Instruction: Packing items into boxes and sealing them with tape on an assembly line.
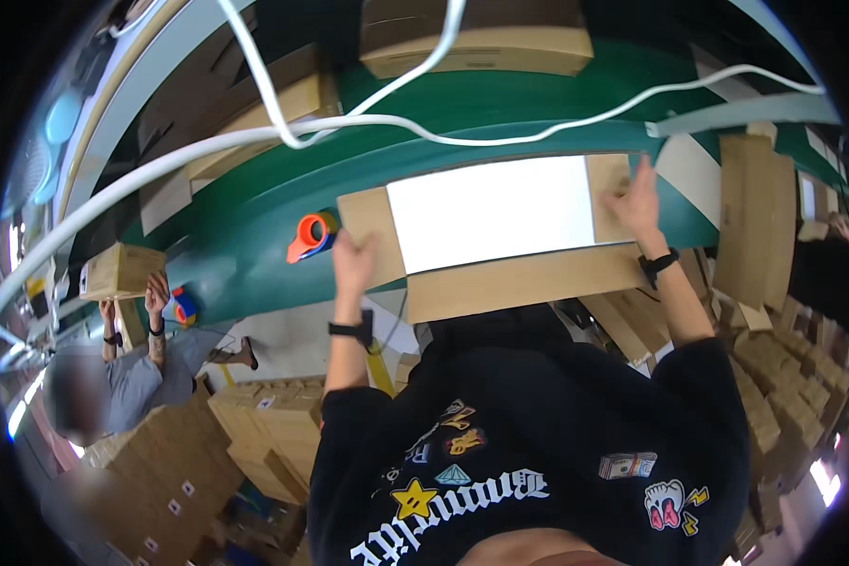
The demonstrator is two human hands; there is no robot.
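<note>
In front of me on the green table lies an open cardboard box (524, 285), its flaps folded outward and a plain white surface (491, 215) filling its opening. My left hand (354, 267) grips the box's left flap (375, 226), thumb over the cardboard. At the other end my right hand (638, 206) holds the right flap (606, 179), with the thumb on top and a finger stretched along the outer edge. Just left of the box sits an orange and blue tape dispenser (311, 238).
White cables (424, 132) hang across the view above the table. More cartons (481, 49) stand on the far side, and a tall carton (750, 222) at right. Stacked cartons (274, 424) fill the floor behind. At left a co-worker (151, 377) holds a small carton (123, 269).
</note>
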